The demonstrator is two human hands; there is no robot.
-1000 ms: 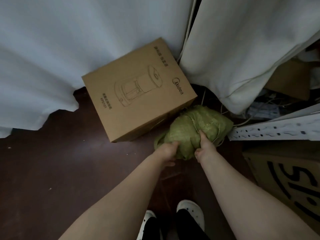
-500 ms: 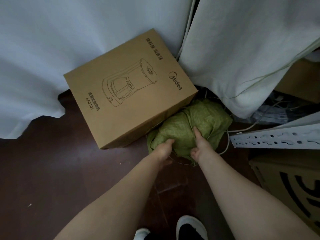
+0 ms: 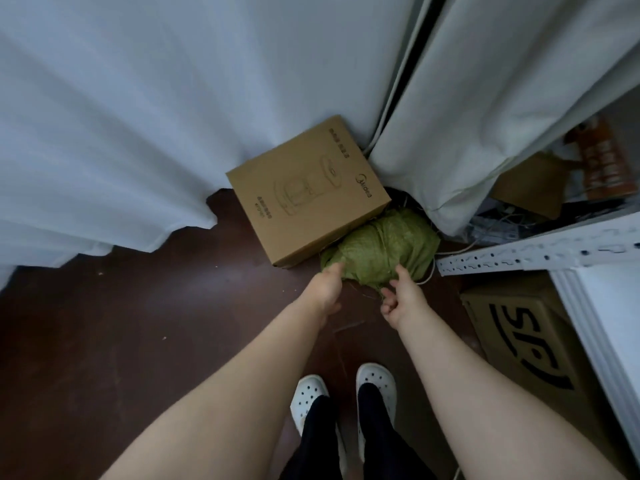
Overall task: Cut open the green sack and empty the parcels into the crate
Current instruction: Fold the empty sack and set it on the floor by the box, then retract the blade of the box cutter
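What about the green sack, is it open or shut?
Shut. The green sack lies bunched on the floor with string wound round it, and no cut or parcels show.

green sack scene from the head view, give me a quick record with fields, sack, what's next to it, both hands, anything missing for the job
sack: green woven sack, wrapped with string, no cut visible, lying on the dark brown floor
neighbours: up against the brown cardboard box with an appliance drawing; white curtains behind
left hand: fingertips at the sack's near left edge, grip hidden
right hand: fingers loosely curled, one finger reaching the sack's near edge
crate: not in view
cutting tool: none seen
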